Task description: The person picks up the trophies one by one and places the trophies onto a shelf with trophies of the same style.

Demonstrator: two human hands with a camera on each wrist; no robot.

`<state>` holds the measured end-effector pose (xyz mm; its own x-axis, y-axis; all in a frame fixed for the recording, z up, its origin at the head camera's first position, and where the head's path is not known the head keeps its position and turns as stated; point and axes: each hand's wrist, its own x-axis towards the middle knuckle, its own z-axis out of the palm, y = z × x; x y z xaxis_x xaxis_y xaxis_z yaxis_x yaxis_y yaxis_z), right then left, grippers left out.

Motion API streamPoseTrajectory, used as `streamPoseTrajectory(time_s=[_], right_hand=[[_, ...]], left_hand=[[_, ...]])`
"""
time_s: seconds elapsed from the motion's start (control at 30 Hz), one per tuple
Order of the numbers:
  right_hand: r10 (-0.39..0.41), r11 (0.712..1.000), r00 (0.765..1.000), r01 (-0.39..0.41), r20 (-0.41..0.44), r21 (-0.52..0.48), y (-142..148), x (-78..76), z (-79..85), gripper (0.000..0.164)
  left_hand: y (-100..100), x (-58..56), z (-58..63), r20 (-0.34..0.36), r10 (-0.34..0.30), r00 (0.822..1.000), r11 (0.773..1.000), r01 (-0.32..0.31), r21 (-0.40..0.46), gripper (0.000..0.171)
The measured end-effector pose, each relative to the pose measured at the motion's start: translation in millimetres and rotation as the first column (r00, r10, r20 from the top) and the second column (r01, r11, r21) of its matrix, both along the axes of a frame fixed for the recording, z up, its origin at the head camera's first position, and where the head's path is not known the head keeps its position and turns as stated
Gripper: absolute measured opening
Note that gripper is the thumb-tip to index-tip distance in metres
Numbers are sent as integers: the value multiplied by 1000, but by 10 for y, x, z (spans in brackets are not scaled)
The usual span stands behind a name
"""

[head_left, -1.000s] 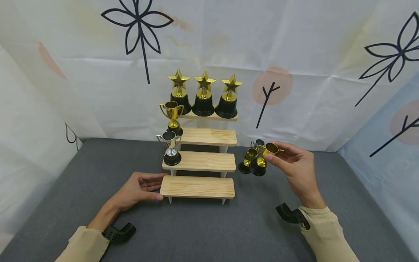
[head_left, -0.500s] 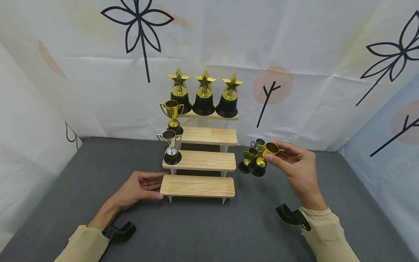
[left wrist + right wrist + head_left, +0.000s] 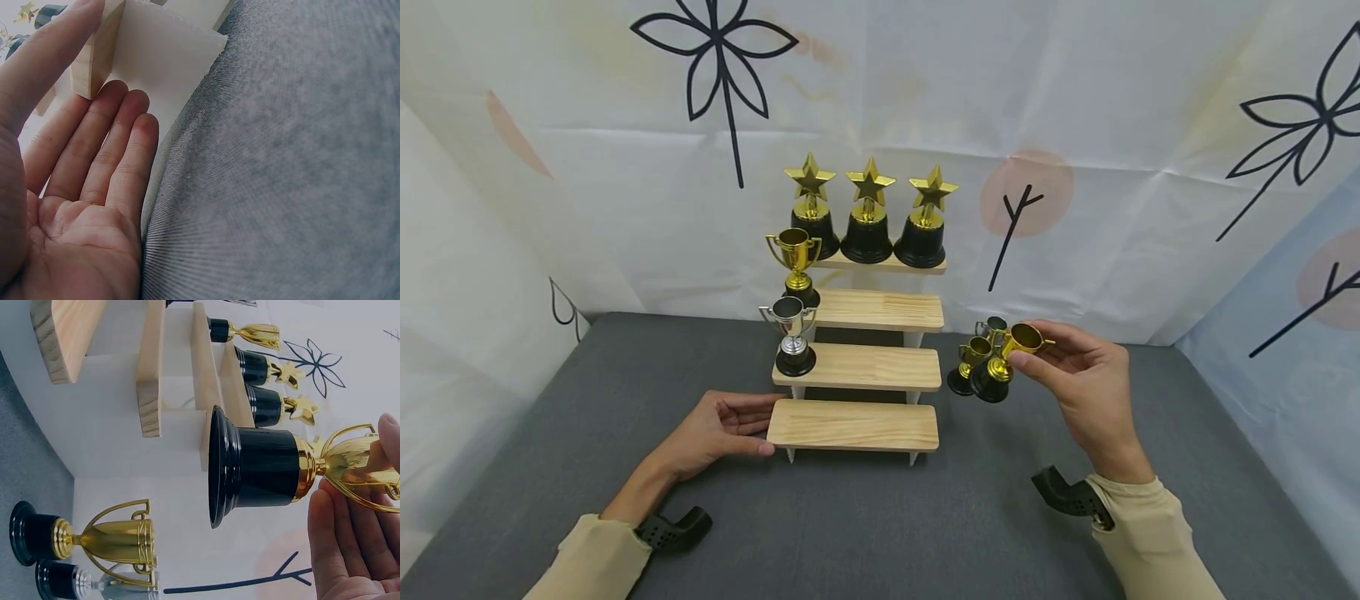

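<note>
My right hand [image 3: 1086,383] pinches a gold trophy cup [image 3: 262,465] by its bowl, thumb on one side and fingers on the other. Its black base hangs off the table, a little tilted. Just beyond it stand a smaller-looking gold trophy [image 3: 966,371] and a silver trophy [image 3: 996,325], the silver one mostly hidden in the head view. At the left end of the stepped wooden display stand [image 3: 853,425], my left hand [image 3: 711,433] touches the lowest step. Its fingers [image 3: 81,150] lie nearly straight against the stand, and the thumb rests along the board.
Three star trophies [image 3: 868,212] line the top step. A gold cup [image 3: 796,258] occupies the left of the step below, and a silver cup [image 3: 792,333] the left of the one under that. Behind is a white cloth backdrop [image 3: 1120,250]; the tabletop [image 3: 970,517] is grey.
My right hand has shifted very slightly right and up with the gold trophy cup. My left hand stays in place on the stand.
</note>
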<state>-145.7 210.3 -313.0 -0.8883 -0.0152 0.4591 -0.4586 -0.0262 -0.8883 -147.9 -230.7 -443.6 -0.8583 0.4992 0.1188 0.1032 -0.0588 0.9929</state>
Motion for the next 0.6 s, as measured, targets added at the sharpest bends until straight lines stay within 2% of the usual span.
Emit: streamPoseTrajectory(time_s=[0.4,0.6], right_hand=[[-5,1000,1000,5,-11,29,-77,10,55,36],[21,999,1000,-20,-18,35,-152,-1,97,38]], left_hand=[[2,-1,-3,9,5,1000,1000,-5,-1,74],[2,0,2,14,14,1000,1000,-14,-13,75]])
